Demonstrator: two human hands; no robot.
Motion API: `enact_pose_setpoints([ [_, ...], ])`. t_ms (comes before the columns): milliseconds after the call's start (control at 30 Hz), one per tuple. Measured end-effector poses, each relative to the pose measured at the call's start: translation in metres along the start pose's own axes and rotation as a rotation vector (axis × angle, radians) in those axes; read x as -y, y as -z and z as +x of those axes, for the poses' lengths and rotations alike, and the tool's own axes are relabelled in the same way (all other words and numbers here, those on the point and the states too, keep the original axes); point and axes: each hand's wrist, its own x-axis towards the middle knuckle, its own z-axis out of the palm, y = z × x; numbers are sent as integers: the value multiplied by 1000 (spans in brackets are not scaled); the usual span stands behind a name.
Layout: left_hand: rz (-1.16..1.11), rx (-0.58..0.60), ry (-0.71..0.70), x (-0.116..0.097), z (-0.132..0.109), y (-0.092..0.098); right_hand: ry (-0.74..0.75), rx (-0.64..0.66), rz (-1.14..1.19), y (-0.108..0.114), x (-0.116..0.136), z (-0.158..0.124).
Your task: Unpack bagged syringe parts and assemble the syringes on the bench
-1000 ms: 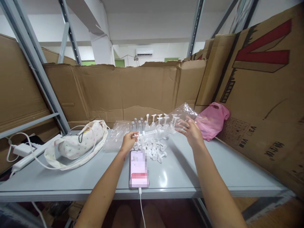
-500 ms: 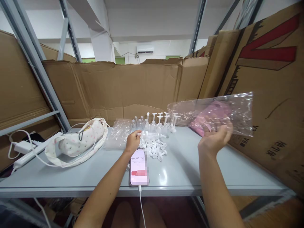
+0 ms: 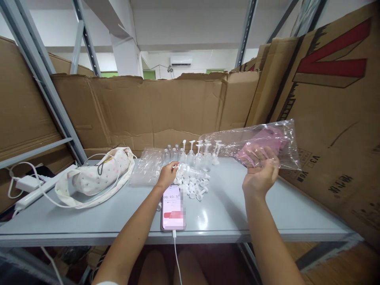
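Observation:
My left hand [image 3: 168, 174] is closed around one end of a clear ribbed plastic bottle [image 3: 194, 172], which lies sideways above a heap of white plastic pump heads [image 3: 194, 187]. On the right, my right hand [image 3: 263, 172] grips a large clear plastic bag [image 3: 286, 144] held up off the table, its fingers seen through the film. Something pink and soft [image 3: 268, 138] shows through the bag, behind my fingers. Several clear bottles [image 3: 190, 159] stand at the back, some with white pumps upright in them. How the far end of the bottle in my left hand is capped is unclear.
A phone [image 3: 171, 208] showing a timer lies at the front, with a white cable. Flat clear bags [image 3: 146, 168] lie behind it. A white patterned cloth bag [image 3: 97, 176] and a power strip [image 3: 44, 192] are at left. Cardboard [image 3: 160, 107] walls the table [image 3: 219, 217].
My right hand has moved left and slightly down with the plastic bag. My left hand, still on the bottle, has shifted slightly right, and the bottle has tilted somewhat.

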Motion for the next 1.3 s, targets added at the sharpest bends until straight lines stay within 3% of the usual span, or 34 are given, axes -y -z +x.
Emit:
enact_pose_setpoints([
  [233, 179, 66, -77, -13, -3, 10, -118, 17, 86, -4, -10, -11],
  [367, 284, 111, -118, -34, -15, 31, -172, 48, 67, -3, -15, -13],
  [467, 461, 142, -132, -51, -43, 54, -202, 62, 59, 1, -16, -11],
  [533, 577, 239, -108, -56, -69, 67, -225, 60, 62, 4, -17, -9],
  [667, 664, 455, -24, -50, -113, 81, -263, 38, 80, 8, -19, -4],
  [767, 578, 459, -38, -41, -121, 84, -290, 32, 106, 7, -22, -3],
  [933, 476, 236, -180, -35, -85, 74, -365, 60, 172, -6, -29, 2],
  [1100, 377, 88, -134, -21, -22, 45, -522, 203, 192, -29, -44, 16],
  [1200, -10, -11, -14, -18, 4, 34, -582, 280, 179, -39, -52, 24],
  [1233, -207, 5, 36, -19, 8, 33, -593, 302, 170, -41, -55, 26],
  [1300, -582, 152, 127, -23, 9, 35, -608, 330, 151, -43, -60, 26],
])
